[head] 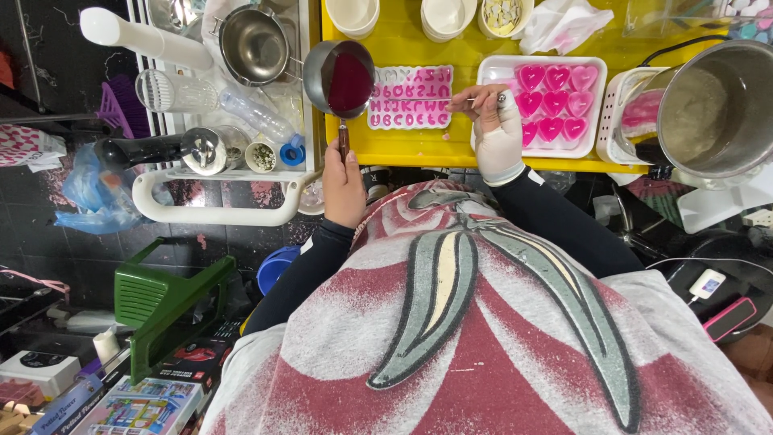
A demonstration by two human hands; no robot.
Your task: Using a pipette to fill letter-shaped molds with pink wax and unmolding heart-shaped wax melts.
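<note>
A person leans over a yellow surface (403, 48). At its left edge, the left hand (344, 181) is closed around the dark handle of a small metal saucepan of deep pink liquid (342, 79), held tilted beside a pink silicone letter mould (411, 97) lying near the front edge. Just right of the mould, the right hand (495, 129), in a white glove, pinches a thin stick (441, 98) whose tip reaches over the letter mould. Beside that hand, towards the middle of the surface, sits a white tray of pink heart-shaped moulds (555, 101), filled. At the right edge stands a large steel pot (713, 109). White bowls (447, 16) line the back edge; a white wire rack of metal kitchenware (233, 89) stands left of the surface.
</note>
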